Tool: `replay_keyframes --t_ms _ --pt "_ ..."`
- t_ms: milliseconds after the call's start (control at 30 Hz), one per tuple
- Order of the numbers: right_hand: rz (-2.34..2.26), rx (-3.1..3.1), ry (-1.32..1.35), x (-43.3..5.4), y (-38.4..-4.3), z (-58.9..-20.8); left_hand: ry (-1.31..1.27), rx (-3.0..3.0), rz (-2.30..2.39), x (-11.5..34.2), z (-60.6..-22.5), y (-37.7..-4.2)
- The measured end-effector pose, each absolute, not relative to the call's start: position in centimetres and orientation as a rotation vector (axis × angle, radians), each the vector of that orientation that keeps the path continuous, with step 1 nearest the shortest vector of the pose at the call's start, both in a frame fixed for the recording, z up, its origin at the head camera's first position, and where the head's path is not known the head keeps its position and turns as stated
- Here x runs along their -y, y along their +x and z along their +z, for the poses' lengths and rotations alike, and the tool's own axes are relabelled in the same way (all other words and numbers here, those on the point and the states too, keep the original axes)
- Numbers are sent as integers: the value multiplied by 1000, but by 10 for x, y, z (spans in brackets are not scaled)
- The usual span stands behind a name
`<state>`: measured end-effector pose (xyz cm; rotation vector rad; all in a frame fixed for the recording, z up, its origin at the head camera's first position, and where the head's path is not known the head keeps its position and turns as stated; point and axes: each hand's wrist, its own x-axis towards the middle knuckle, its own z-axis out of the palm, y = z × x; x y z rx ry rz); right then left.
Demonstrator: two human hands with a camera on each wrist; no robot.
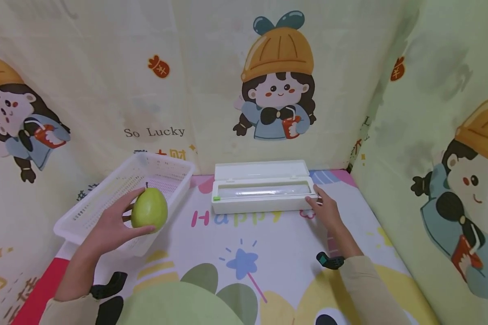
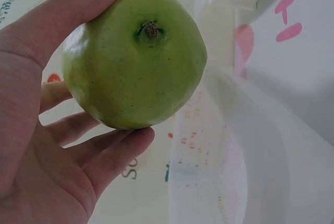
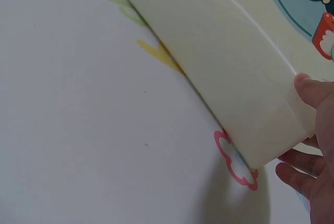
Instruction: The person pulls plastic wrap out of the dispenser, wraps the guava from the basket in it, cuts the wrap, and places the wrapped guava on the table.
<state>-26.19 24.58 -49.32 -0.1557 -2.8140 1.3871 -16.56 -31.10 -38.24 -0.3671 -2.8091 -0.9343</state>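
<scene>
To the left of the box, the white basket (image 1: 101, 194) slants away from the person. The left hand (image 1: 115, 225) has the pear (image 1: 149, 210) firmly, thumb on the near side, the other fingers around the far side, spread only as wide as the fruit. From where I stand, the pear is raised off the counter (image 1: 203, 248), its long axis nearly upright with the stem up, left of the box and a little nearer the person; whether it is squarely above the basket, I can't tell. The box (image 1: 264, 206) lies lengthwise left to right, its lid (image 1: 262, 169) tipped back and a clear roll (image 1: 264, 191) inside. At its right end, the right hand (image 1: 328, 212) grips the corner, thumb in front; the left hand is nearer the pear's basket side.
</scene>
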Motion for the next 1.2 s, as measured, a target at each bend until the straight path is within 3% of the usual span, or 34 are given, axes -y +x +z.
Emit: replay_keyframes --t_ms 1200 --pt "1376 2833 -244 -250 -266 -494 -608 2801 -1145 241 -398 -189"
